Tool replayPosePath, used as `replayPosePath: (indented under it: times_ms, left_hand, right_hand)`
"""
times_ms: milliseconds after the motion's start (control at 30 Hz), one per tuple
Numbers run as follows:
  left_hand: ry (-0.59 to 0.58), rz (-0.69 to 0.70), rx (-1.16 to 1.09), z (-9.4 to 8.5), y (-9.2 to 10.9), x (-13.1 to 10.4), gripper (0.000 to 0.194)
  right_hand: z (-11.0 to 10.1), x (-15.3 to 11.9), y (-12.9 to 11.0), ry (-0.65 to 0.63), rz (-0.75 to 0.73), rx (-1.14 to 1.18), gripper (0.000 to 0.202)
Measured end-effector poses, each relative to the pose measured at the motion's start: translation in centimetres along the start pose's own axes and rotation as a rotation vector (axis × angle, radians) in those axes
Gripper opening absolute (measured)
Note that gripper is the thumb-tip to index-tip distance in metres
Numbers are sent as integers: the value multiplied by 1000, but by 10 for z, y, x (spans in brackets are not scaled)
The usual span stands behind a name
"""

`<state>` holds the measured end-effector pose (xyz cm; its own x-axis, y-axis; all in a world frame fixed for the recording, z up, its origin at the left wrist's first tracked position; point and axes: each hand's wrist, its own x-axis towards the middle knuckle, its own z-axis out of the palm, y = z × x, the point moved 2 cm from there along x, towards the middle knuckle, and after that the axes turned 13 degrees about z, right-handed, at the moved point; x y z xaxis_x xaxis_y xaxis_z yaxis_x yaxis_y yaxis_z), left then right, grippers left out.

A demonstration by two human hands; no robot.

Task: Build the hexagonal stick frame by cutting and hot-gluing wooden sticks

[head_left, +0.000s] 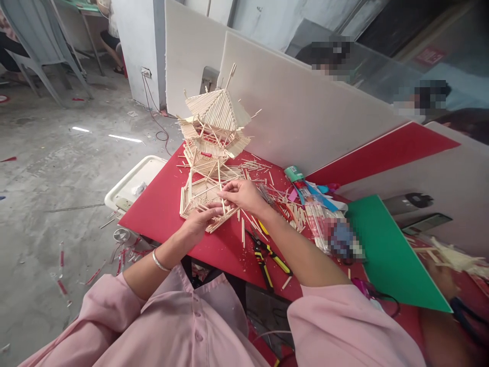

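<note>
A small pagoda-like model (217, 112) of thin wooden sticks stands on the red table, its tiered roofs at the back. In front of it sits a hexagonal stick frame (185, 206) with low walls and a few upright sticks. My left hand (200, 223) is closed on the near edge of this frame, fingers and thumb over its rim. Just to the right, my right hand (244, 196) pinches a thin upright wooden stick (220, 176) at the frame's right side. The fingertips partly cover where the stick meets the frame.
Loose sticks (252, 165) lie behind and right of the frame. Black-and-yellow pliers (263, 260) rest near the table's front edge. Bagged sticks (315, 224), a green board (393, 255) and white partition panels (275, 102) stand rightward. A white stool (128, 173) is at left; people sit beyond the panels.
</note>
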<state>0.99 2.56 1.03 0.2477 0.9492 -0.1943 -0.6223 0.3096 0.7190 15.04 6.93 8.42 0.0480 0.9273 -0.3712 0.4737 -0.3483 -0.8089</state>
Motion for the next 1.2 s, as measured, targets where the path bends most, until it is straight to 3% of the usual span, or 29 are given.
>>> replayPosePath:
  times_ms: [867, 1200]
  left_hand:
    - [43, 17, 51, -1, 2, -1, 33]
    - [68, 21, 72, -7, 9, 0, 28]
  right_hand:
    - [7, 1, 13, 46, -60, 68, 41]
    - [15, -3, 16, 123, -136, 17, 26]
